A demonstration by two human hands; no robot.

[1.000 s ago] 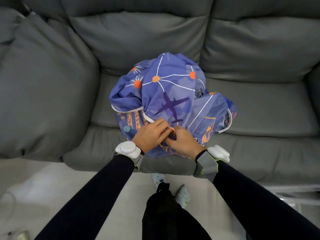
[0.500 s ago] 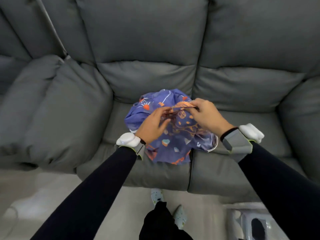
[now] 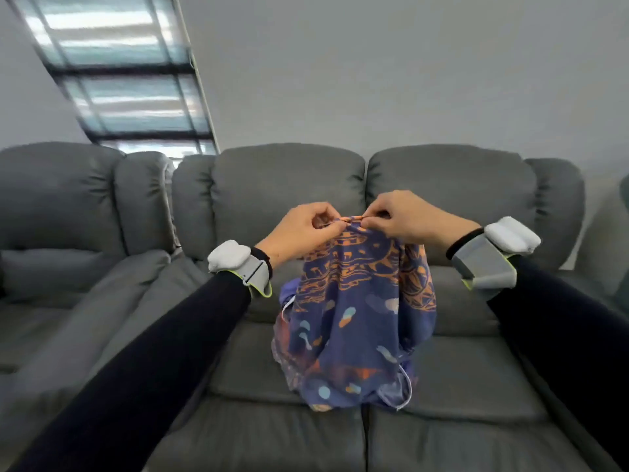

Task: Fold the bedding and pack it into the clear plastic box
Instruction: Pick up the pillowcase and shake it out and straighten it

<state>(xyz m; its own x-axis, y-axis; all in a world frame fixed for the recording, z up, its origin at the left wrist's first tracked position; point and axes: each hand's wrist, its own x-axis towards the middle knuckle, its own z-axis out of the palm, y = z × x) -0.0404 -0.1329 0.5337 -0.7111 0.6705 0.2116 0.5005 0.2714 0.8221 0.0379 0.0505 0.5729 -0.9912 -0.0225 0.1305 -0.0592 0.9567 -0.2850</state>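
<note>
The bedding [image 3: 357, 311] is a purple-blue sheet with orange prints. It hangs in a bunched column from its top edge down to the grey sofa seat [image 3: 258, 366]. My left hand [image 3: 299, 233] pinches that top edge on the left. My right hand [image 3: 405, 216] pinches it just to the right, and the two hands are almost touching. Both hands are raised in front of the sofa back. The sheet's lower end rests crumpled on the seat, with a white-piped hem showing at the bottom right. No clear plastic box is in view.
The grey sofa [image 3: 292, 185] fills the view, with a second seat section at the left [image 3: 61, 199]. A window with blinds [image 3: 119, 69] and a plain wall stand behind it.
Both hands have lifted the sheet's edge up from the crumpled pile on the seat, so the cloth now hangs down. The view has tilted up from the floor to the wall.
</note>
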